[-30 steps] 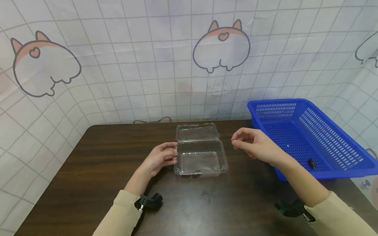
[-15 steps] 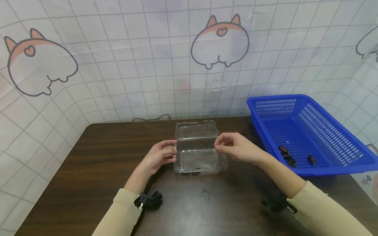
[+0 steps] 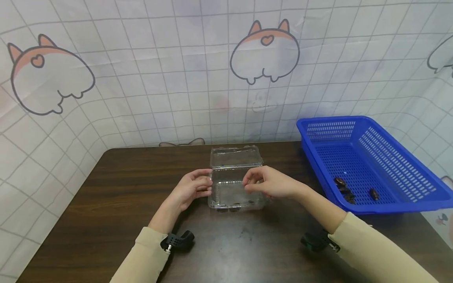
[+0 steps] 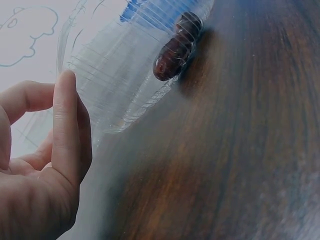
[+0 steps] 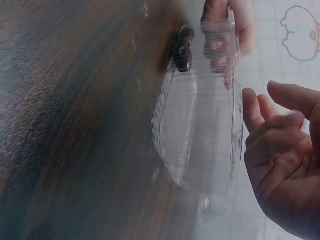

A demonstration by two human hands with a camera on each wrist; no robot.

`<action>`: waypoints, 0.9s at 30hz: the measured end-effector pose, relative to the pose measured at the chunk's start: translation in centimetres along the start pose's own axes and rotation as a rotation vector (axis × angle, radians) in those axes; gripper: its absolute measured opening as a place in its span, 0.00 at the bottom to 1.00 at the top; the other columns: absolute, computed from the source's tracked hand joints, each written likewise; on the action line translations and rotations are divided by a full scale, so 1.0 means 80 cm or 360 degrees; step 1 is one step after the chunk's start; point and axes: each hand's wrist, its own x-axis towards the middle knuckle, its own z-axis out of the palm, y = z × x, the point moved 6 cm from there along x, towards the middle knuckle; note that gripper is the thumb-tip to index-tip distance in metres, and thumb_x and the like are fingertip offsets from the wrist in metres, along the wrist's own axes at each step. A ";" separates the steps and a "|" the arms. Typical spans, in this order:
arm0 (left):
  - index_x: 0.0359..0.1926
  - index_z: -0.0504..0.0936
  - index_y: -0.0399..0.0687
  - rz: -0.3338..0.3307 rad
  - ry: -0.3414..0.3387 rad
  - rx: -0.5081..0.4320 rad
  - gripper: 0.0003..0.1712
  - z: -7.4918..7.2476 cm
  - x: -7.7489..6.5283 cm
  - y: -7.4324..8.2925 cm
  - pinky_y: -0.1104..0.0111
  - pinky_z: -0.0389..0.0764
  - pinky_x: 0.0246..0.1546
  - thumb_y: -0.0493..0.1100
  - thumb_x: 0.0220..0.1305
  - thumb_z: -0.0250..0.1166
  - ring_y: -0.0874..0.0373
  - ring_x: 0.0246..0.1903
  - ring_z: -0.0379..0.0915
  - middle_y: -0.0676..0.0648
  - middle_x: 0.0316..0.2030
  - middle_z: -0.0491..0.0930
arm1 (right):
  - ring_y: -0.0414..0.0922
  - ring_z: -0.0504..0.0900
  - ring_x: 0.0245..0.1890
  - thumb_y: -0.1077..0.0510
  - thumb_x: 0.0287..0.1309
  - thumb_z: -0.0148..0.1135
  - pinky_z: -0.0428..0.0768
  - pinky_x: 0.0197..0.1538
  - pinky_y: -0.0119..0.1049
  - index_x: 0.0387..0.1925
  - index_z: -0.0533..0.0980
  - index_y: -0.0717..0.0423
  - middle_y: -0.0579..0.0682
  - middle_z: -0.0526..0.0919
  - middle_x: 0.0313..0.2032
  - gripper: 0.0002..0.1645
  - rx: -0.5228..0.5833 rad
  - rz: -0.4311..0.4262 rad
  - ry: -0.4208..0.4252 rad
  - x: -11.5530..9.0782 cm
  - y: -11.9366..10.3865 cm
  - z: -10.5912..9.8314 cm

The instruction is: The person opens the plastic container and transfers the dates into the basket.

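Note:
A clear plastic clamshell box [image 3: 236, 192] lies on the table with its lid [image 3: 236, 157] folded back toward the wall. My left hand [image 3: 192, 188] rests its fingertips on the box's left side, one finger standing straight along the clear wall in the left wrist view. Glossy dark brown dates [image 4: 176, 47] show through the box's near wall, toward its left end. Over the right half of the box hovers my right hand [image 3: 270, 181], its fingers loosely bent. The right wrist view shows its thumb and fingertips apart, with nothing between them.
On the right stands a blue perforated plastic basket [image 3: 375, 161] with several dates [image 3: 374, 193] on its floor. A tiled-pattern cloth [image 3: 159, 78] with cartoon drawings hangs behind the dark wooden table [image 3: 141, 169].
My right hand has moved left, away from beside the basket to over the box. Another dark spot now shows inside the box, below the right hand. The left hand has stayed at the box's side.

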 end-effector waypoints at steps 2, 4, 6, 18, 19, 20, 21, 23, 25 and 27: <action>0.70 0.68 0.34 -0.0003 0.0007 -0.0011 0.29 0.000 0.001 0.000 0.68 0.88 0.35 0.29 0.71 0.61 0.59 0.28 0.81 0.46 0.36 0.78 | 0.47 0.76 0.25 0.56 0.70 0.65 0.75 0.27 0.37 0.51 0.80 0.60 0.55 0.86 0.40 0.14 -0.0029 -0.0012 -0.0018 0.004 -0.001 0.003; 0.70 0.68 0.34 -0.0003 0.0008 -0.0019 0.28 0.000 0.001 -0.001 0.68 0.88 0.35 0.29 0.71 0.61 0.59 0.27 0.81 0.46 0.36 0.78 | 0.53 0.81 0.35 0.56 0.70 0.65 0.78 0.35 0.43 0.50 0.80 0.61 0.55 0.86 0.40 0.14 -0.0044 -0.0018 -0.0037 0.008 -0.001 0.007; 0.70 0.68 0.34 -0.0006 0.0011 -0.0031 0.28 0.000 0.001 -0.001 0.68 0.88 0.35 0.29 0.70 0.61 0.59 0.27 0.81 0.46 0.36 0.78 | 0.57 0.82 0.43 0.55 0.70 0.65 0.78 0.43 0.47 0.50 0.80 0.61 0.56 0.86 0.40 0.15 -0.0034 -0.0016 -0.0066 0.011 0.000 0.010; 0.70 0.68 0.34 -0.0004 0.0016 -0.0001 0.28 0.002 0.001 -0.001 0.69 0.88 0.35 0.29 0.70 0.62 0.60 0.28 0.81 0.46 0.38 0.78 | 0.58 0.82 0.43 0.57 0.69 0.65 0.80 0.44 0.47 0.49 0.80 0.62 0.57 0.87 0.39 0.14 -0.0043 0.0027 -0.0191 0.027 0.002 0.028; 0.70 0.68 0.34 -0.0006 0.0019 -0.0002 0.28 0.002 0.001 0.000 0.69 0.88 0.35 0.29 0.70 0.62 0.60 0.28 0.81 0.46 0.38 0.78 | 0.57 0.83 0.42 0.57 0.68 0.65 0.80 0.43 0.46 0.49 0.80 0.61 0.56 0.87 0.38 0.13 -0.0072 0.0032 -0.0193 0.028 0.001 0.029; 0.70 0.68 0.34 -0.0009 0.0019 -0.0001 0.28 0.002 0.001 0.000 0.69 0.88 0.35 0.29 0.70 0.62 0.60 0.28 0.81 0.46 0.38 0.78 | 0.56 0.83 0.42 0.57 0.68 0.65 0.80 0.42 0.44 0.49 0.80 0.61 0.55 0.87 0.38 0.13 -0.0105 0.0038 -0.0194 0.029 0.002 0.029; 0.70 0.68 0.34 -0.0010 0.0019 0.0000 0.28 0.002 0.000 0.000 0.69 0.88 0.35 0.29 0.70 0.62 0.60 0.28 0.81 0.46 0.38 0.78 | 0.56 0.83 0.42 0.57 0.68 0.66 0.79 0.41 0.43 0.48 0.81 0.60 0.55 0.87 0.38 0.12 -0.0136 0.0044 -0.0196 0.030 0.001 0.030; 0.70 0.68 0.34 -0.0012 0.0016 0.0002 0.29 0.001 0.000 -0.001 0.69 0.88 0.35 0.30 0.70 0.62 0.59 0.28 0.81 0.46 0.38 0.78 | 0.53 0.83 0.40 0.57 0.68 0.66 0.78 0.38 0.39 0.47 0.81 0.59 0.53 0.87 0.37 0.11 -0.0205 0.0052 -0.0203 0.031 0.002 0.030; 0.70 0.68 0.34 -0.0015 0.0013 0.0004 0.29 0.001 0.000 -0.001 0.69 0.88 0.36 0.30 0.71 0.62 0.59 0.28 0.81 0.45 0.39 0.78 | 0.49 0.82 0.35 0.57 0.68 0.66 0.76 0.33 0.37 0.45 0.82 0.57 0.52 0.87 0.36 0.09 -0.0247 0.0055 -0.0219 0.033 0.003 0.030; 0.70 0.68 0.35 -0.0018 0.0011 0.0012 0.29 0.000 0.000 -0.002 0.69 0.88 0.36 0.30 0.71 0.62 0.59 0.29 0.81 0.45 0.39 0.78 | 0.45 0.79 0.27 0.57 0.69 0.66 0.74 0.28 0.34 0.42 0.82 0.56 0.52 0.87 0.34 0.06 -0.0272 0.0059 -0.0245 0.035 0.004 0.032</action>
